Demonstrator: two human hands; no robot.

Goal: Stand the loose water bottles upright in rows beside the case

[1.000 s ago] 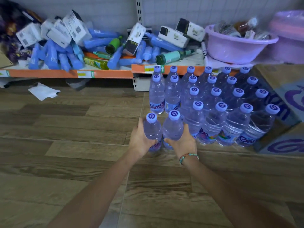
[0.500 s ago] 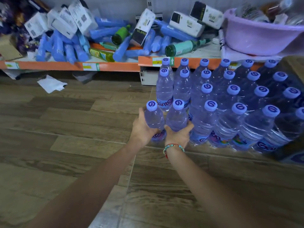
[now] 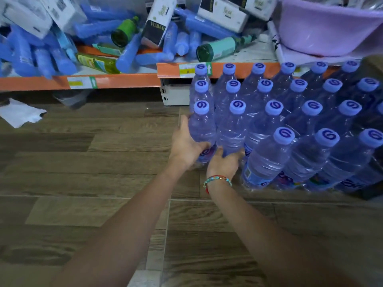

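Observation:
Several clear water bottles with purple caps stand upright in rows on the wood floor at the right. My left hand grips the leftmost front bottle around its lower body. Beside it, my right hand grips the neighbouring bottle from below its middle. Both bottles are upright and pressed against the standing rows, in line with the third row from the back. The case itself is mostly hidden; only a dark corner shows at the right edge.
An orange-edged low shelf behind the bottles holds a jumble of blue tubes, green bottles and white boxes. A purple basin sits at the upper right. A white paper scrap lies on the floor at left.
Both hands have carried the two bottles forward and right, from apart in front of the rows to tight against them. The camera has moved closer.

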